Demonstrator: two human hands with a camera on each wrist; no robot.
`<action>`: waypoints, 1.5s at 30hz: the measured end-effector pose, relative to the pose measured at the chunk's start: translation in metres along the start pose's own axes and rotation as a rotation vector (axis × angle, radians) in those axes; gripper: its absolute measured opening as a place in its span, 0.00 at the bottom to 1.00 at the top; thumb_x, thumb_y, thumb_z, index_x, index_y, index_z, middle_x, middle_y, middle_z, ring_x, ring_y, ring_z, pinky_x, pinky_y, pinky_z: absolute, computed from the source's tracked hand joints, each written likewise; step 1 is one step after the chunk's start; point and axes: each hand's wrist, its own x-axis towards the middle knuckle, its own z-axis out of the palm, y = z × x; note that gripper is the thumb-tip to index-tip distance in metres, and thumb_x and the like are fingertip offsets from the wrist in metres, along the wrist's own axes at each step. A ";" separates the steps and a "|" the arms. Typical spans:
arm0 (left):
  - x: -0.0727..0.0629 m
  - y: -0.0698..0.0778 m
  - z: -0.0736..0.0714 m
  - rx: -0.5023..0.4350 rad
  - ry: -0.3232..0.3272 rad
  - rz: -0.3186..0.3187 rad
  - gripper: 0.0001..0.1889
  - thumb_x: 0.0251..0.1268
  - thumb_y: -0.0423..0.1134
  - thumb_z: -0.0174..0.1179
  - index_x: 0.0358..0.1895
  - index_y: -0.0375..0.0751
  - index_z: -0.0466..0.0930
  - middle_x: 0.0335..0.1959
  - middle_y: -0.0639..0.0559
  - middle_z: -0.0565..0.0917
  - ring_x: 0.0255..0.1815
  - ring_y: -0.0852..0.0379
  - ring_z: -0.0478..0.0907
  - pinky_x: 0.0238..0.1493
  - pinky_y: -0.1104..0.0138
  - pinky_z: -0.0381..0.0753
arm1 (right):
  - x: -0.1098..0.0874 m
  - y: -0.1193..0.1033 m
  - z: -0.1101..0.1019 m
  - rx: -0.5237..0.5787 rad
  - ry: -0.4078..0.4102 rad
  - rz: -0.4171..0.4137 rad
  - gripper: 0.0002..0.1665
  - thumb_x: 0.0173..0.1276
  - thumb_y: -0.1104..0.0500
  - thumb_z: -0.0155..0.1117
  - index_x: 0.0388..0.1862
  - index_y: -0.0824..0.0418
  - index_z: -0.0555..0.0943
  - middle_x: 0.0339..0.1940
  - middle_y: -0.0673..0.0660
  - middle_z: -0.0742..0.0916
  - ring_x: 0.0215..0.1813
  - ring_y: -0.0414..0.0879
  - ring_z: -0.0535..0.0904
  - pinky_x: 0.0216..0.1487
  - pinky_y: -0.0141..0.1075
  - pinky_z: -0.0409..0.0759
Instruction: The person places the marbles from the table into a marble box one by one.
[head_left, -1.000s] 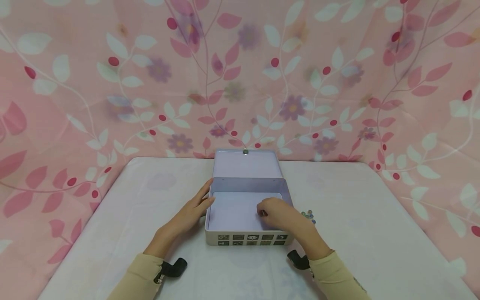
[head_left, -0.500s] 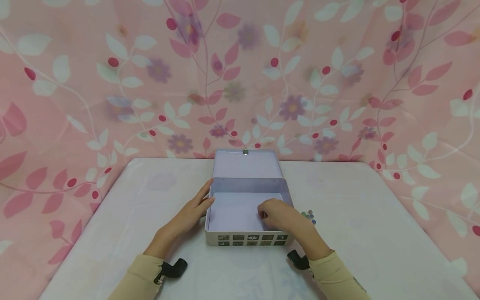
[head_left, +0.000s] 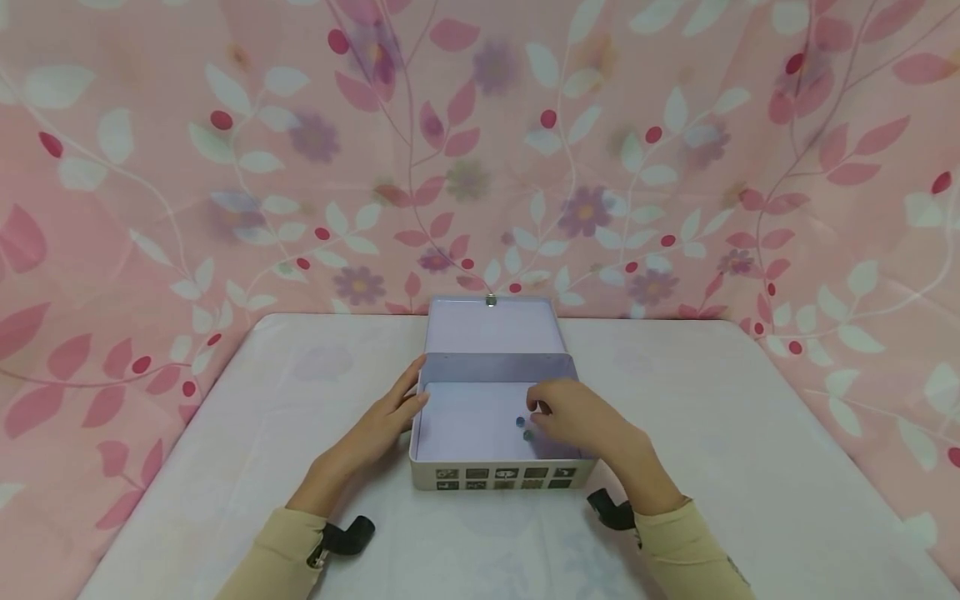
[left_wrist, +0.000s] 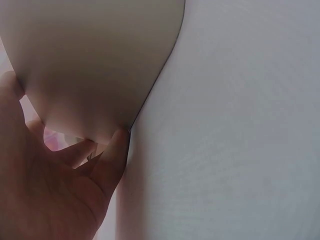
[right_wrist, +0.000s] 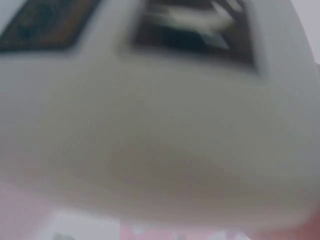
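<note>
Inside lilac-lined rectangular box (head_left: 423, 477): round blue marble (head_left: 521, 422), green marble (head_left: 528, 436), just left of right grip (head_left: 576, 414).
Right grip loosely curled, fingertips parted; left grip (head_left: 378, 429) spread against box side.

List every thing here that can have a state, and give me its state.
Box: open, upright
Lid: swung back, away from the opening
Latch: undone
Two marbles: loose, inside the box outline; rolling or at rest, unclear
Left hand: touching the box's left side
Right hand: over the box, fingers bent; contents hidden
</note>
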 end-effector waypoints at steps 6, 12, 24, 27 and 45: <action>0.001 0.000 -0.003 0.009 0.013 -0.008 0.33 0.77 0.59 0.45 0.78 0.79 0.39 0.82 0.53 0.50 0.80 0.43 0.56 0.70 0.44 0.71 | -0.002 0.007 -0.020 0.010 0.110 0.004 0.06 0.66 0.62 0.66 0.41 0.60 0.86 0.30 0.48 0.84 0.34 0.41 0.74 0.38 0.36 0.77; 0.001 -0.002 -0.003 0.003 0.016 -0.003 0.33 0.78 0.58 0.45 0.78 0.77 0.39 0.82 0.47 0.49 0.79 0.40 0.56 0.70 0.45 0.71 | -0.006 0.018 -0.032 0.018 0.208 0.021 0.05 0.67 0.63 0.65 0.40 0.58 0.85 0.34 0.49 0.85 0.37 0.42 0.76 0.41 0.38 0.79; -0.001 0.000 -0.001 -0.009 0.001 -0.002 0.34 0.78 0.59 0.45 0.79 0.77 0.39 0.82 0.51 0.49 0.80 0.43 0.55 0.70 0.44 0.71 | -0.018 0.046 -0.041 -0.005 0.233 0.108 0.07 0.67 0.64 0.63 0.40 0.62 0.85 0.31 0.52 0.84 0.34 0.45 0.76 0.39 0.40 0.79; -0.001 0.000 -0.001 -0.009 0.001 -0.002 0.33 0.78 0.57 0.45 0.79 0.76 0.39 0.82 0.51 0.50 0.81 0.44 0.54 0.70 0.44 0.71 | -0.020 0.054 -0.042 -0.018 0.171 0.146 0.07 0.65 0.64 0.62 0.39 0.63 0.85 0.28 0.53 0.82 0.32 0.46 0.74 0.37 0.40 0.76; 0.002 -0.001 0.000 -0.010 -0.009 0.007 0.34 0.77 0.62 0.44 0.79 0.77 0.37 0.83 0.51 0.48 0.80 0.41 0.55 0.69 0.45 0.72 | -0.032 0.084 -0.033 -0.013 -0.145 0.408 0.03 0.59 0.63 0.65 0.33 0.60 0.83 0.33 0.57 0.84 0.33 0.49 0.75 0.31 0.39 0.74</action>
